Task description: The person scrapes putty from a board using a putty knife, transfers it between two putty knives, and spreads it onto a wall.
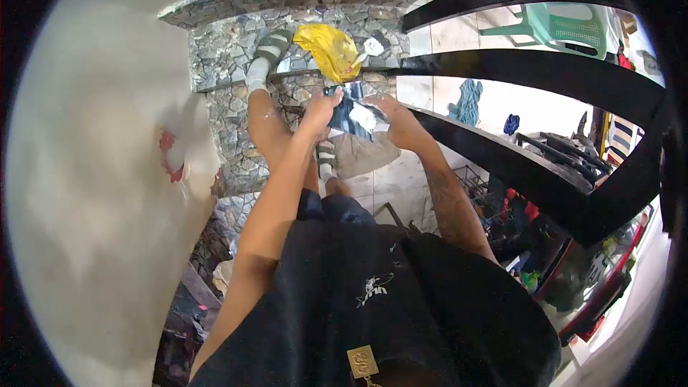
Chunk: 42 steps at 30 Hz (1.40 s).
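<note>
In front of my body, over the steps, my left hand (320, 111) is closed on the left edge of a dark, glossy flat sheet (346, 120). A lump of white paste (362, 117) is smeared across the sheet's face. My right hand (398, 123) is closed at the sheet's right side, fingers close to the paste; what they grip is too small to make out. Just beyond my hands, a crumpled yellow plastic bag (328, 46) lies on the step. Beside it is a pale, paste-smeared tool (370, 49), partly blurred.
Stone-patterned steps (226, 57) rise ahead, one foot (271, 50) on a higher step. A pale wall (100, 158) stands at left. Black railing bars (502, 68) run along the right; beyond them are a green plastic chair (566, 29) and a blue cloth (467, 102).
</note>
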Each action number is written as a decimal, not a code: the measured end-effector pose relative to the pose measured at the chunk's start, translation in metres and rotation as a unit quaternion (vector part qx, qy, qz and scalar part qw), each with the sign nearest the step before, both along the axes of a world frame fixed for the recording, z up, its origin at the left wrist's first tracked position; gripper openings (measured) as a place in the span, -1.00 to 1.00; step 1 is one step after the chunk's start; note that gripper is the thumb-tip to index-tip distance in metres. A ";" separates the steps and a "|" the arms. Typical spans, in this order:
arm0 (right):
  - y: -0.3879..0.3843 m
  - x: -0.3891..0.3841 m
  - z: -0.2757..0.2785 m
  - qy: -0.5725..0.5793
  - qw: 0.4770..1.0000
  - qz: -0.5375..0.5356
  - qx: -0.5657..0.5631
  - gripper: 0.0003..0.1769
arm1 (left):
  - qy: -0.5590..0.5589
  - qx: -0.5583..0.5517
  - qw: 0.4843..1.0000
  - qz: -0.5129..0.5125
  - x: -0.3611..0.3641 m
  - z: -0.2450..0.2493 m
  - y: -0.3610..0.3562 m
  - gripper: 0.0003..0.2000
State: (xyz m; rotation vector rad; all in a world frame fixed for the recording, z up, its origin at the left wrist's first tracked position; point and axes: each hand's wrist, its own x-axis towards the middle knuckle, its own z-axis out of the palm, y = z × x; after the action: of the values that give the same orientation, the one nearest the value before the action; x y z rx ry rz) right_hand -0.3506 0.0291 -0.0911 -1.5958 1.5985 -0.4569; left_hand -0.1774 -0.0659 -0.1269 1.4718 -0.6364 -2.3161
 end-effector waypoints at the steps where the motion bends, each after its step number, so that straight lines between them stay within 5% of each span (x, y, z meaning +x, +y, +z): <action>1: 0.008 0.001 -0.007 0.009 1.000 0.010 0.019 -0.24 | -0.083 -0.052 0.995 -0.037 -0.005 -0.001 0.002 -0.79; 5: 0.032 0.010 -0.024 -0.033 0.999 -0.005 0.029 -0.36 | -0.156 -0.104 0.962 -0.197 -0.010 -0.038 0.015 -0.55; 8: 0.047 0.018 -0.019 -0.021 0.996 -0.001 0.086 -0.29 | -0.159 -0.014 0.972 -0.174 -0.013 -0.056 0.025 -0.61; 11: 0.051 0.013 -0.017 -0.029 0.990 0.026 0.134 -0.25 | -0.106 -0.042 0.974 -0.196 -0.014 -0.177 0.048 -0.72; 14: 0.036 0.002 0.013 -0.080 0.981 0.088 0.151 -0.32 | -0.151 -0.063 0.968 -0.188 -0.012 -0.116 0.021 -0.79; 16: 0.015 -0.008 0.052 -0.121 0.972 0.106 0.169 -0.37 | -0.050 0.069 0.996 -0.041 -0.002 -0.104 0.000 -0.79; 18: 0.005 -0.013 0.098 -0.167 0.964 0.098 0.181 -0.40 | 0.007 0.072 0.997 0.019 0.010 -0.074 -0.019 -0.89; 20: 0.011 -0.026 0.127 -0.137 0.980 -0.019 0.143 -0.37 | 0.084 0.032 0.995 0.049 0.025 -0.026 -0.024 -0.91; 21: 0.020 -0.031 0.130 -0.300 0.929 -0.174 0.132 -0.37 | 0.091 0.024 0.995 0.030 0.033 0.001 -0.024 -0.89; 22: 0.026 -0.026 0.131 -0.282 0.912 -0.284 0.094 -0.39 | 0.114 0.026 0.992 0.051 0.038 0.023 -0.018 -0.88; 24: 0.012 0.005 0.140 -0.178 0.929 -0.324 -0.030 -0.38 | 0.164 0.026 0.982 0.094 0.039 0.061 -0.005 -0.85; 28: 0.002 0.028 0.122 -0.006 0.983 -0.042 -0.177 -0.30 | 0.204 0.047 0.963 0.170 0.033 0.108 0.016 -0.81; 31: 0.008 0.033 0.115 0.013 0.982 0.008 -0.189 -0.21 | 0.245 0.078 0.951 0.174 0.033 0.115 0.020 -0.79; 38: 0.030 -0.012 0.043 0.028 0.994 -0.015 -0.105 -0.20 | 0.176 0.000 0.970 0.167 0.050 0.109 0.014 -0.83; 39: 0.033 -0.016 0.041 -0.035 0.994 -0.094 -0.042 -0.19 | 0.143 -0.014 0.980 0.138 0.053 0.114 0.007 -0.82; 40: 0.018 -0.015 0.056 0.047 0.989 -0.048 -0.135 -0.17 | 0.120 -0.001 0.986 0.118 0.055 0.109 0.001 -0.82; 42: -0.008 -0.004 0.082 0.004 0.993 -0.081 -0.085 -0.18 | 0.072 0.038 0.994 0.067 0.056 0.094 -0.005 -0.82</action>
State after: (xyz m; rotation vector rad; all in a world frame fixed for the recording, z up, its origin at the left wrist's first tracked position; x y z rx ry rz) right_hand -0.3542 0.0211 -0.0087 -1.6004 1.7420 -0.6894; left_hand -0.1217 -0.0707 -0.0324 1.3217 -0.4014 -2.3382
